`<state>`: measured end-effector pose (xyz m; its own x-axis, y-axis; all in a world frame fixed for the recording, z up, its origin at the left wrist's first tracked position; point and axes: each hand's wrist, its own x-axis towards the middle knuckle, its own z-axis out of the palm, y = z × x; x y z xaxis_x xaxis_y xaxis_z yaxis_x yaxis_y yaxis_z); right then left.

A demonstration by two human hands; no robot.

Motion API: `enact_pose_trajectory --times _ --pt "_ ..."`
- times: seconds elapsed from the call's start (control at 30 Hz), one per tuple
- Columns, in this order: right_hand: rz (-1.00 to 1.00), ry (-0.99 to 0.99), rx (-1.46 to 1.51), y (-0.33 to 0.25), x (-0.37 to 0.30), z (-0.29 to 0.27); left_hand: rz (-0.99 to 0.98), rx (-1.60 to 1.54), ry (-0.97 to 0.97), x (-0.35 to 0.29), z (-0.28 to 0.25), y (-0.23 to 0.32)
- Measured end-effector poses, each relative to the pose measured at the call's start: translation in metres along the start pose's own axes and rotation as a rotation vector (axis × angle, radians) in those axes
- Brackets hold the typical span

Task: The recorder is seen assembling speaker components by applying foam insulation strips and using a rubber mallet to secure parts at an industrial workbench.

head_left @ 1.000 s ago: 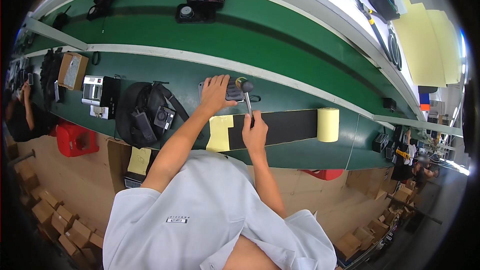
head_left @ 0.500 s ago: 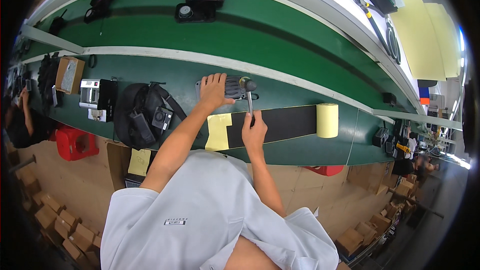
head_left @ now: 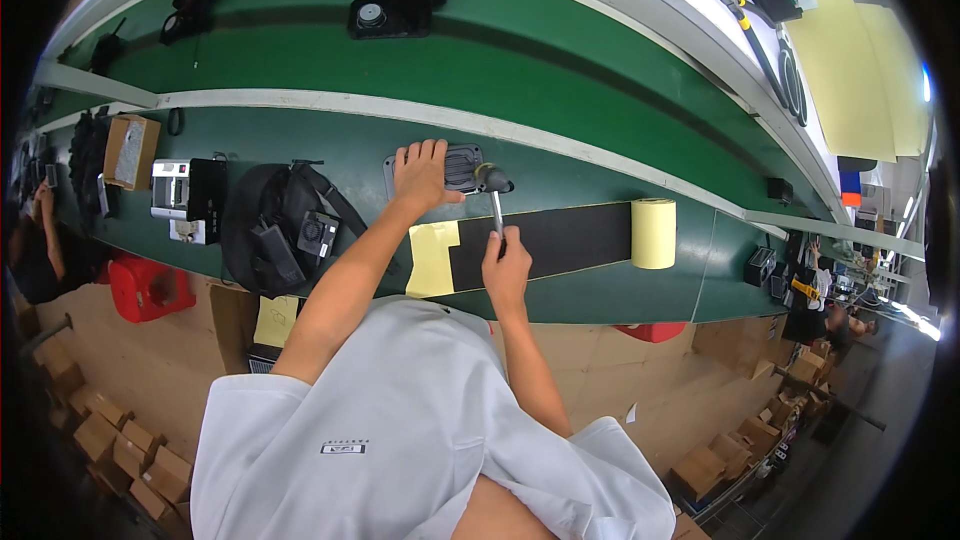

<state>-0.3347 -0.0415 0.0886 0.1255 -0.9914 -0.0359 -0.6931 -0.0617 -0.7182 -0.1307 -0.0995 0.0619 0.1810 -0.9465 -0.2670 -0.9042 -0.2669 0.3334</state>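
Hammer (head_left: pixel 497 210) and housing (head_left: pixel 462 168), tapping judged in hand

Right hand (head_left: pixel 507 265): was wrapped round the hammer's handle, over the black strip (head_left: pixel 575 242). Hammer: long axis ran forward, leaning slightly left, head foremost at the housing's right end; whether it touched, I could not tell from where I stood. Left hand (head_left: pixel 422 178): lay spread over the housing's left part, fingers extended. Housing: grey, ribbed, sat on the bench (head_left: pixel 600 295) beyond the strip, long axis roughly left to right. Next move seemed to call for a steady left palm and a short, controlled stroke. Farther off: speaker unit (head_left: pixel 371 15) stood on the shelf (head_left: pixel 250 55).
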Motion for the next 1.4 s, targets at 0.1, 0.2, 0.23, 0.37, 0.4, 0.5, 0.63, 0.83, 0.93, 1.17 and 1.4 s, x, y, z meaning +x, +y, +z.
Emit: enact_pose_trajectory --times 0.1,0.2,0.23,0.37,0.4,0.5,0.63,0.83,0.93,1.17,1.4 --pt "0.034 -0.061 -0.053 0.008 0.001 0.002 -0.021 0.012 -0.067 0.003 -0.004 0.002" --pt "0.081 0.0 0.027 0.003 -0.002 -0.005 -0.024 0.017 -0.047 0.001 -0.001 -0.002" --pt "0.081 -0.001 0.024 0.0 -0.002 -0.008 -0.024 0.014 -0.048 0.001 -0.001 -0.001" --pt "0.047 -0.026 -0.017 0.004 -0.002 -0.005 -0.021 0.008 -0.028 0.001 0.0 -0.002" --pt "0.045 -0.073 -0.071 0.008 -0.003 -0.003 -0.016 0.003 -0.012 0.0 0.001 -0.001" --pt "0.047 -0.039 -0.062 0.012 -0.001 -0.008 -0.021 0.001 -0.037 0.001 -0.001 0.0" --pt "0.051 -0.006 0.03 0.001 -0.006 -0.015 -0.022 -0.001 -0.053 0.001 -0.002 -0.001" --pt "0.037 -0.063 -0.06 0.006 -0.005 -0.009 -0.017 -0.022 -0.013 0.0 0.0 -0.002" --pt "0.049 -0.012 0.037 0.0 -0.009 -0.012 -0.008 -0.016 -0.029 0.0 -0.001 -0.001" --pt "0.106 -0.047 -0.006 0.015 -0.001 -0.011 -0.003 -0.026 -0.021 0.001 0.001 -0.003" --pt "0.21 0.213 -0.066 0.044 0.03 -0.01 0.015 -0.048 -0.006 -0.001 0.004 -0.009"
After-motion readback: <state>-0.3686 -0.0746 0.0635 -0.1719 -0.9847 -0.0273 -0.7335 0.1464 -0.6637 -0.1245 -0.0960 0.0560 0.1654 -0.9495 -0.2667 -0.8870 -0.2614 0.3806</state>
